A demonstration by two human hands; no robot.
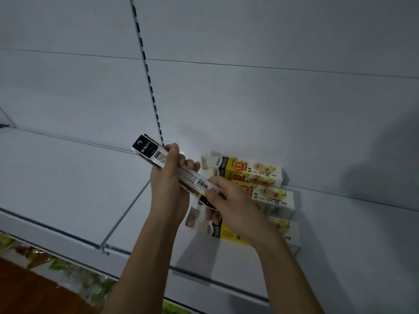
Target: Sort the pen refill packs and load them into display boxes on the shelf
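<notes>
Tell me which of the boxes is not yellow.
The black-ended box, held in both hands above the shelf. The three boxes lying there all carry yellow panels.

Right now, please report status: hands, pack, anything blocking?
Both hands grip one black-and-silver refill pack: left hand, right hand. Pack above shelf. Three yellow display boxes lie behind. Nothing blocking.
</notes>
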